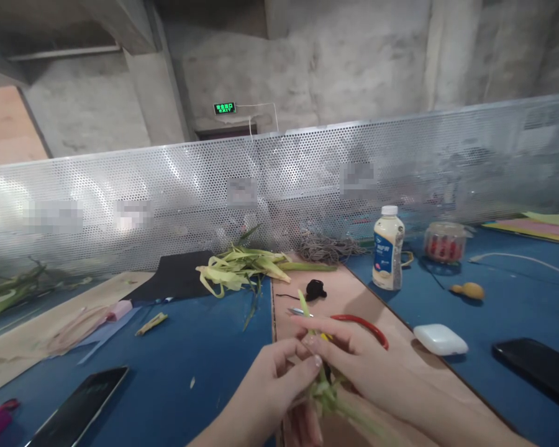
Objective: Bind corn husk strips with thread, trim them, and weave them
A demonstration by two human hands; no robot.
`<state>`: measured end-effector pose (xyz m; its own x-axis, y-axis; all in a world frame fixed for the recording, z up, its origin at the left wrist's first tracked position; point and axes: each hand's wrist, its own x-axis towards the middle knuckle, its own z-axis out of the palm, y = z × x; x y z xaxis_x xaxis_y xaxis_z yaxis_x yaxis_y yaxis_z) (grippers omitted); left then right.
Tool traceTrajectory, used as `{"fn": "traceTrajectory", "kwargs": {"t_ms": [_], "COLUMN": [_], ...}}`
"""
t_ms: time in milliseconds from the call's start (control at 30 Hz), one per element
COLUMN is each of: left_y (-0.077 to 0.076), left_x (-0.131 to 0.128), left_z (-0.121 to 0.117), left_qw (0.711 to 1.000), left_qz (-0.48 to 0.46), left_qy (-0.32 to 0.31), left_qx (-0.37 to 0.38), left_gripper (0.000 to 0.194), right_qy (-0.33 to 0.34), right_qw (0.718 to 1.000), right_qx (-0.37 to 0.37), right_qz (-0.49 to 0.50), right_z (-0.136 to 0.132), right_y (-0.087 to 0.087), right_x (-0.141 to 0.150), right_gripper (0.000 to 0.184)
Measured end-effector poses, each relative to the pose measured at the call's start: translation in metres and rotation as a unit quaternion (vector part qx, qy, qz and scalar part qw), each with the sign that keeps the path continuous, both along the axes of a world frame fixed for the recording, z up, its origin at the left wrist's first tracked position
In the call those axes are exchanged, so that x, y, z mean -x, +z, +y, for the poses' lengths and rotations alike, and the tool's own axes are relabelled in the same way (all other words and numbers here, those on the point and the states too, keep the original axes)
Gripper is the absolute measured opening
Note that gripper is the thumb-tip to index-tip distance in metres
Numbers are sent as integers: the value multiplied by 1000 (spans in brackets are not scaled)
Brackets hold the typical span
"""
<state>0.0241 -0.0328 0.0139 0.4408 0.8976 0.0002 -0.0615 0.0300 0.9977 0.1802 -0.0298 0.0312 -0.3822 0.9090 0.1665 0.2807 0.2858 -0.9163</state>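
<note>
My left hand [279, 379] and my right hand [349, 360] meet low in the middle, both pinched on a small bundle of green leaf strips [326, 394]. One strip tip [305, 304] sticks up above my fingers. Red-handled scissors [354, 323] lie on the brown board [382, 310] just behind my right hand. A pile of pale green leaves [242, 267] rests farther back near the perforated metal screen [168, 198].
A white bottle [388, 248], a clear tub [445, 242], a white case [440, 339] and a black phone [535, 366] sit on the blue table at right. Another phone [81, 406] lies at lower left. Grey cord [326, 248] lies by the screen.
</note>
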Motion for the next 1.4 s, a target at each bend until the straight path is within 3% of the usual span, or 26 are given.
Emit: {"fn": "traceTrajectory", "kwargs": {"t_ms": [100, 200, 300, 400, 600, 800, 1000, 1200, 1400], "left_y": [-9, -4, 8, 17, 20, 21, 21, 22, 23], "left_x": [0, 1, 5, 10, 21, 21, 23, 30, 36], "left_z": [6, 5, 1, 2, 15, 10, 7, 15, 20], "left_qw": [999, 999, 998, 999, 989, 987, 989, 984, 977], "left_qz": [-30, -16, 8, -1, 7, 14, -4, -11, 11], "left_qy": [0, -18, -34, 14, 150, 157, 148, 166, 185], "left_qx": [27, 38, 58, 45, -1, -7, -27, -67, -104], "left_gripper": [35, 32, 25, 25, 25, 23, 25, 25, 25], "right_qy": [-4, -19, -101, -150, -125, -122, -56, -76, -61], "right_qw": [1000, 997, 966, 917, 888, 827, 845, 882, 908], "right_qx": [-27, -70, -226, -354, -417, -479, -452, -405, -375], "right_qz": [15, -25, -81, -105, -146, -269, -280, -227, -174], "right_z": [-4, -8, -11, -12, -7, 8, 7, -7, -6], "right_y": [6, 8, 6, 3, -4, -29, -30, -13, -7], "right_x": [3, 6, 4, -3, -6, 5, 2, 1, -1], "right_gripper": [32, 34, 36, 30, 17, 17, 24, 25, 23]}}
